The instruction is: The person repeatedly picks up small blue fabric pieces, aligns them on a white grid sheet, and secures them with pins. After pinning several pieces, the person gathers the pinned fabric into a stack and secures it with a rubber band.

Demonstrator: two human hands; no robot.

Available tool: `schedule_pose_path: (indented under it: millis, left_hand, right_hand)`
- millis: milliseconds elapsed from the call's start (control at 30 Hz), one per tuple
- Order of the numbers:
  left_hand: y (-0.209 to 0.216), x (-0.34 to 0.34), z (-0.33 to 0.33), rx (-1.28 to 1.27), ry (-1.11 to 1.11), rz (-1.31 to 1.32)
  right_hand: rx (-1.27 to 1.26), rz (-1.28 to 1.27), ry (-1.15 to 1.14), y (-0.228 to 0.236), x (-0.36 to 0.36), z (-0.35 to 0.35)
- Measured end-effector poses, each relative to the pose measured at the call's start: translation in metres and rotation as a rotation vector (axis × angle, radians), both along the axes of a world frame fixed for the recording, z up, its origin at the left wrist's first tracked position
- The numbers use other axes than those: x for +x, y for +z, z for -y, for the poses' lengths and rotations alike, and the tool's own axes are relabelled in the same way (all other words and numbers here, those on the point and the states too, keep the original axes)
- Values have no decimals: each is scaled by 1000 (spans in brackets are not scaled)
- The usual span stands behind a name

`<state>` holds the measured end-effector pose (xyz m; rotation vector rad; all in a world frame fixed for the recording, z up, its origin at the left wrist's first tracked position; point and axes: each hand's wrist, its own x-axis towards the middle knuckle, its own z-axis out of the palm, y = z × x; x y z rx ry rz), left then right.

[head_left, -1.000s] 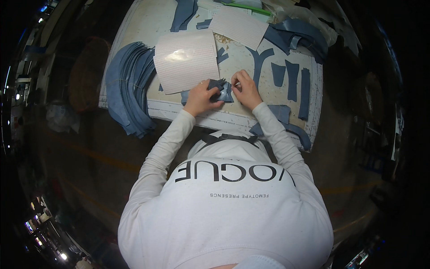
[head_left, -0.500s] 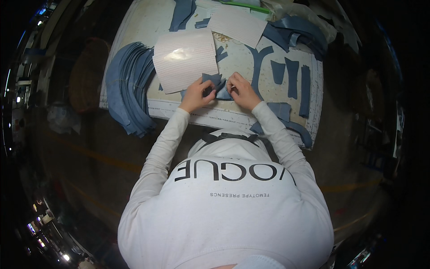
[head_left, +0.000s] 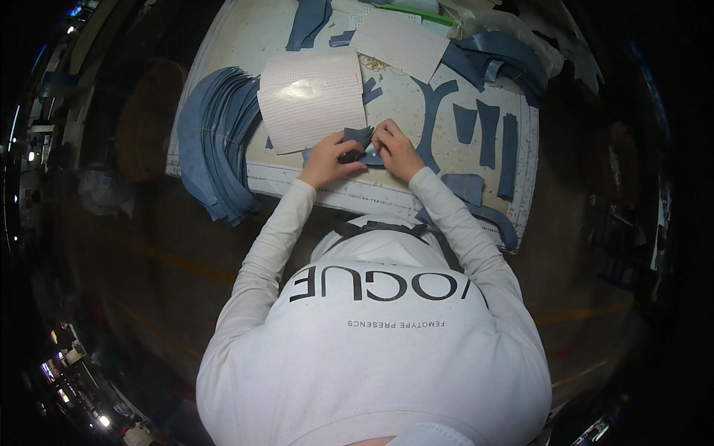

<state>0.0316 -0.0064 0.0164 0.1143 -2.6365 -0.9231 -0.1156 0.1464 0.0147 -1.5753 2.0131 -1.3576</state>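
Handling of blue pieces (head_left: 360, 135): left hand (head_left: 326, 161) pinches them | right hand (head_left: 397, 152), fingertips together, contents unclear | next move likely needs steadiness

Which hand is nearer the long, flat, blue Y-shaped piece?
Right: the right hand is just left of the blue Y-shaped piece; the left hand is farther left, holding small dark-blue pieces.

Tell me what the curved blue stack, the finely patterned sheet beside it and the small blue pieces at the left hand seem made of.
Curved blue stack: perhaps leather or imitation leather, fairly matte; thin, bending layers suggest it.
Patterned sheet: coated paper or thin plastic, glossy; a bright glare shows.
Small blue pieces: possibly similar, by colour; the left hand partly covers them, finish unclear.
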Motion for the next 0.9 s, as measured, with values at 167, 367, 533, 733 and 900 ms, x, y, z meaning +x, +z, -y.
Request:
schedule_pose_path:
  millis: [167,367,533,733,900]
  left_hand:
    - [5,2,5,197,115,64]
    - [11,5,-7,460,132,-104]
    - [-13,21,15,616,572,-138]
    - [-33,52,46,251,1096,-263]
    - [-14,59,54,427,1003,-189]
  right_hand:
    - [81,506,-296,-5,-2,-3]
    - [279,1128,-295,-14,7,7]
    - [223,570,-181,9,21,2]
    - [8,421,-145,28,-37,-6]
    - [-50,830,-384,-8,-89,2]
